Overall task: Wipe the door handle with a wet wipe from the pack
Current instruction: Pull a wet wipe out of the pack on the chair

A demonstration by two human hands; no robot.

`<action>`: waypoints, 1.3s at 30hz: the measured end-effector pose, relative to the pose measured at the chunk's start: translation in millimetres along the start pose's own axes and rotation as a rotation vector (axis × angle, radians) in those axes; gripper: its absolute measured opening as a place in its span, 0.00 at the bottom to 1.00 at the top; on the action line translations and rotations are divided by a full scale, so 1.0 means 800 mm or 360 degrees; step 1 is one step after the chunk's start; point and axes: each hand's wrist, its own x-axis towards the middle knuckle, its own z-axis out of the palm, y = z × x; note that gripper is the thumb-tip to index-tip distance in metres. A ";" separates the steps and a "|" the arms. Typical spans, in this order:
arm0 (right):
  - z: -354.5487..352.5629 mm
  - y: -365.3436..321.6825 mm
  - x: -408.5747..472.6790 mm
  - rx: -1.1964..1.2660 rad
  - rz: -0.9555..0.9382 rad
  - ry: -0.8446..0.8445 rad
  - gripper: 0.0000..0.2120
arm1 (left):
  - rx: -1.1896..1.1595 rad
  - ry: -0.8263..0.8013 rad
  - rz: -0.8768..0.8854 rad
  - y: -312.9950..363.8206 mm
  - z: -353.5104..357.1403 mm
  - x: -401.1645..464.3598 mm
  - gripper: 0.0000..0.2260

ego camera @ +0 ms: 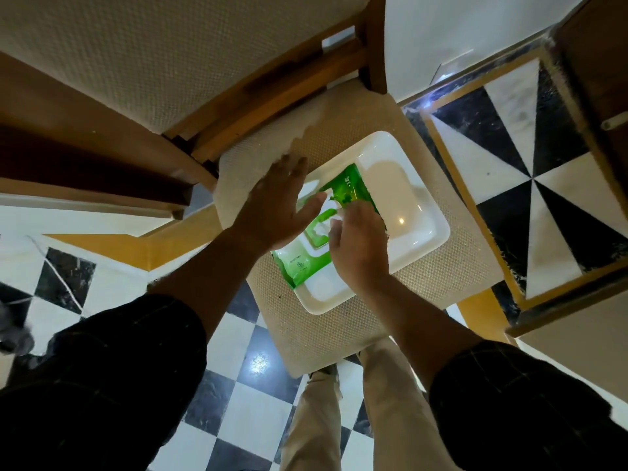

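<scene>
The green wipe pack (343, 215) lies in a white rectangular tray (418, 229) on the cushioned seat of a chair (441, 266). My left hand (275, 205) hovers flat over the pack's near end, fingers spread, grip released. My right hand (356, 246) curls at the pack's flap (what it pinches, I cannot tell).

I see my right hand (360, 246) with fingers curled down on the green wipe pack (306, 263) in the white tray (421, 212); my left hand (278, 205), spread flat, hovers just beside that contact.
</scene>
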 end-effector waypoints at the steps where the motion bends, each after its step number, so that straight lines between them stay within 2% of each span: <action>1: -0.005 0.006 0.000 0.0140 -0.0011 0.0047 0.08 | -0.0016 0.0008 -0.0010 -0.001 -0.001 0.000 0.38; 4: -0.018 0.030 -0.003 0.0573 0.0116 0.0107 0.08 | -0.0052 0.0042 -0.0047 -0.004 -0.004 0.002 0.40; 8: -0.028 0.041 -0.001 0.1297 0.0611 0.0145 0.06 | -0.0060 0.0047 -0.0058 -0.001 -0.002 0.004 0.39; 10: -0.035 0.038 0.002 0.1814 0.0927 0.0248 0.04 | -0.0035 0.0048 -0.0043 0.000 0.000 0.003 0.38; 11: -0.040 0.038 0.002 0.1985 0.1065 0.0332 0.06 | -0.0024 0.0044 -0.0046 0.000 0.001 0.002 0.38; 13: -0.052 0.045 -0.002 0.2133 0.1234 0.0529 0.08 | 0.0007 0.0024 -0.0059 -0.001 0.002 0.002 0.37; 15: -0.060 0.059 -0.008 0.2151 0.1264 0.0596 0.08 | 0.0068 0.0004 -0.0043 0.000 0.004 0.002 0.33; 17: -0.062 0.070 -0.016 0.2038 0.1136 0.0475 0.07 | 0.0127 -0.0010 0.0048 0.009 0.008 0.003 0.29; 19: -0.060 0.077 -0.019 0.1544 0.0895 0.0218 0.03 | 0.0145 -0.0028 0.0148 0.023 0.015 0.005 0.27; 21: -0.056 0.081 -0.021 0.1078 0.0637 -0.0023 0.18 | 0.0119 -0.0031 0.0167 0.032 0.020 0.006 0.26; 23: -0.053 0.081 -0.021 0.0864 0.0388 -0.0143 0.35 | 0.0103 0.0003 0.0161 0.035 0.023 0.006 0.24; 24: -0.050 0.080 -0.022 0.0705 0.0244 -0.0178 0.39 | 0.0126 0.0017 0.0180 0.034 0.023 0.005 0.23; 26: -0.042 0.076 -0.024 0.0270 0.0041 -0.0231 0.36 | 0.0218 0.0028 0.0251 0.031 0.025 0.002 0.22; 28: -0.037 0.067 -0.025 -0.0054 -0.0035 -0.0167 0.25 | 0.0264 0.0035 0.0288 0.029 0.026 -0.002 0.21; 30: -0.033 0.057 -0.024 -0.0176 -0.0045 -0.0075 0.15 | 0.0261 0.0052 0.0263 0.026 0.025 -0.005 0.21; 33: -0.030 0.056 -0.020 -0.0126 -0.0032 -0.0059 0.10 | 0.0281 0.0065 0.0232 0.020 0.024 -0.010 0.20; 35: -0.029 0.064 -0.019 0.0193 0.0077 0.0074 0.10 | 0.0335 0.0075 0.0246 0.014 0.024 -0.015 0.20; 37: -0.033 0.077 -0.015 0.0699 0.0478 0.0251 0.12 | 0.0403 0.0087 0.0260 0.008 0.024 -0.020 0.20; 39: -0.040 0.090 -0.011 0.1142 0.0863 0.0228 0.15 | 0.0472 0.0078 0.0261 0.002 0.024 -0.024 0.21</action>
